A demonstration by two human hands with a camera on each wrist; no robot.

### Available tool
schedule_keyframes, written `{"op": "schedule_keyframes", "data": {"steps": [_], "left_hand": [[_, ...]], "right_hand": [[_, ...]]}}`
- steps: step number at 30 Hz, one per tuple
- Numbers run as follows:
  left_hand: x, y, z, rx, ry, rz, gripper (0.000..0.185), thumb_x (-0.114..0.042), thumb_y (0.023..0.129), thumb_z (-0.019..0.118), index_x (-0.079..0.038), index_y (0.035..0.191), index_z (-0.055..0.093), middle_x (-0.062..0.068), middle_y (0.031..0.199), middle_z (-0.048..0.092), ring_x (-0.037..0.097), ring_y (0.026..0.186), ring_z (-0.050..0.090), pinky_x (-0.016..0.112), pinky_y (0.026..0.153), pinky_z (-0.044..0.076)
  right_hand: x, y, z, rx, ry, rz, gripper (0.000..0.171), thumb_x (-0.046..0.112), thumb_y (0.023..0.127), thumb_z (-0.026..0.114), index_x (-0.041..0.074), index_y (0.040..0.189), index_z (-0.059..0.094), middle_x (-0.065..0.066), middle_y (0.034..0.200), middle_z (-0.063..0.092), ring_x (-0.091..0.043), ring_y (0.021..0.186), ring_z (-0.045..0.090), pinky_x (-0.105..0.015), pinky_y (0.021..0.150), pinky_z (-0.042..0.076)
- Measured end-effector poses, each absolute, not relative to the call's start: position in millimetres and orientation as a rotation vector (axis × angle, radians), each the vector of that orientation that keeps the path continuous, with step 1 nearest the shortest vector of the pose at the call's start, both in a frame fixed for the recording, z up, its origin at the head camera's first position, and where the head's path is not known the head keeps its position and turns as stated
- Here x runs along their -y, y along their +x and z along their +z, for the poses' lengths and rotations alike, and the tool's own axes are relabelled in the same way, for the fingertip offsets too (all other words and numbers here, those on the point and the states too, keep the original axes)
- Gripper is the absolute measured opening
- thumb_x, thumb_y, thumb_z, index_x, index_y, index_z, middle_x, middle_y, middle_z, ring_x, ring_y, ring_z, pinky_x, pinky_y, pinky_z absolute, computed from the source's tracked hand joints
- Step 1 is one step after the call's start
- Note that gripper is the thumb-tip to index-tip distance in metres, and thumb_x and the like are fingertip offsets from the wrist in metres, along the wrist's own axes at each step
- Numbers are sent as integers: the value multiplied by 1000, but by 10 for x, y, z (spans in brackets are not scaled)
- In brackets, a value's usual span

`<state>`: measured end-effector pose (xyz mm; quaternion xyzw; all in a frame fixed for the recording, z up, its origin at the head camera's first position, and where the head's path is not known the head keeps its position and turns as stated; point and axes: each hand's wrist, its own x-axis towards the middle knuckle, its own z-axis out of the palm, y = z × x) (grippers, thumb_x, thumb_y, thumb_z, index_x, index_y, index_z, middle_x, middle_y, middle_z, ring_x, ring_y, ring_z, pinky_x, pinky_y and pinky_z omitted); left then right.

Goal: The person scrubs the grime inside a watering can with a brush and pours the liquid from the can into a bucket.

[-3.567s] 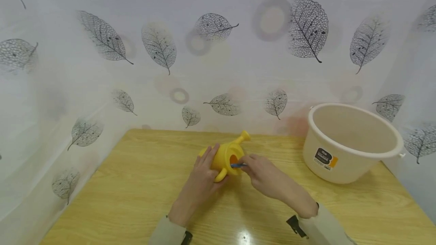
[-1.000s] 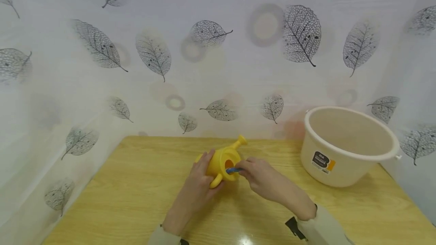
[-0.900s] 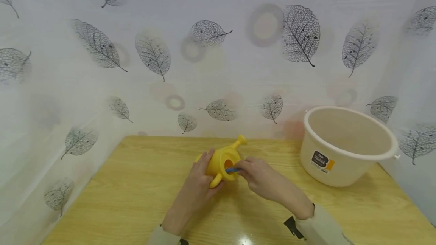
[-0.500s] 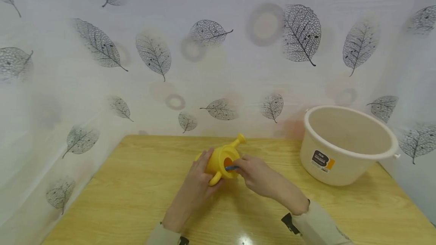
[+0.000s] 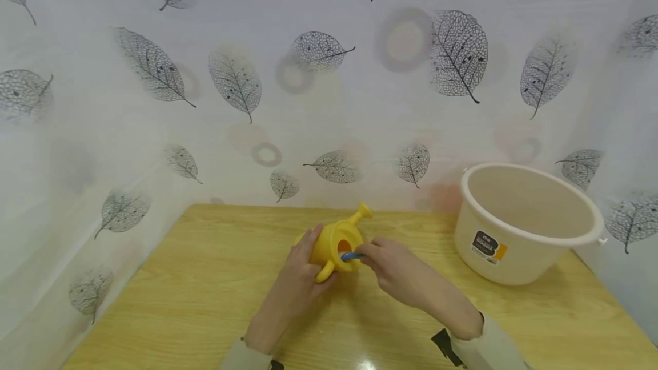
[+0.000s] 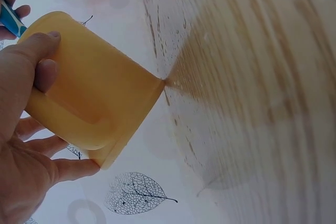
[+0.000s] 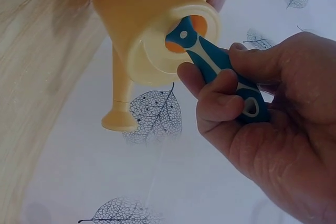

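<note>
A yellow toy watering can (image 5: pixel 323 247) is tipped so that its round opening faces right and its bottom corner meets the table, as the left wrist view shows. My left hand (image 5: pixel 295 278) grips its body and handle side, thumb on the wall. In my right hand (image 5: pixel 401 273), thumb and fingers are curled round a blue-and-white handle (image 7: pixel 215 55) with a loop hole at its end. The handle's front part goes into the can's opening (image 7: pixel 198 23), where its working end is hidden. The spout (image 5: pixel 362 212) points to the back right.
A large cream bucket (image 5: pixel 483 227) with a black-and-orange label stands at the right of the wooden table (image 5: pixel 205 278). Behind the table hangs a white curtain (image 5: pixel 349 113) printed with dark leaves. Small wet-looking marks show on the table beside the can in the left wrist view.
The blue handle shifts slightly in and out at the can's opening with my right hand; since half a second ago it has drawn back a little. The left hand keeps its hold.
</note>
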<state>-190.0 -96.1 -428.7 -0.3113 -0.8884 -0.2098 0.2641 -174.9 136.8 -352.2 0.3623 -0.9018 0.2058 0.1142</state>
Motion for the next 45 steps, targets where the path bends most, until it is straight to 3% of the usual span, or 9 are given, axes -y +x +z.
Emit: {"op": "schedule_keyframes", "data": {"steps": [13, 23, 31, 45], "left_hand": [[962, -1895, -4276, 2402, -844, -555, 38, -22, 82, 87, -5, 56, 66, 27, 152, 48, 52, 135, 52, 69, 99, 51], [955, -1896, -4306, 2395, -847, -536, 38, -22, 81, 88, -4, 56, 66, 27, 153, 48, 52, 136, 52, 68, 99, 51], [954, -1905, -4308, 2385, -852, -525, 37, -23, 81, 88, -5, 57, 66, 27, 152, 48, 51, 136, 52, 69, 99, 51], [955, -1896, -4294, 2400, -855, -535, 37, -24, 82, 87, -4, 58, 67, 27, 153, 48, 52, 136, 51, 70, 97, 52]], "right_hand": [[-1408, -1747, -3482, 2673, 1064, 640, 16, 2, 98, 63, 3, 111, 71, 0, 85, 63, -3, 70, 49, -16, 60, 48], [-1371, -1821, -3573, 2640, 1096, 620, 15, 1, 97, 63, 4, 109, 72, -1, 86, 66, -6, 73, 56, -19, 64, 53], [-1345, -1861, -3625, 2671, 1101, 673, 17, 5, 100, 60, 3, 111, 73, -6, 97, 73, -13, 84, 67, -22, 71, 58], [-1368, -1845, -3600, 2673, 1096, 695, 16, 3, 100, 60, 2, 110, 72, -4, 90, 70, -6, 76, 59, -20, 66, 55]]}}
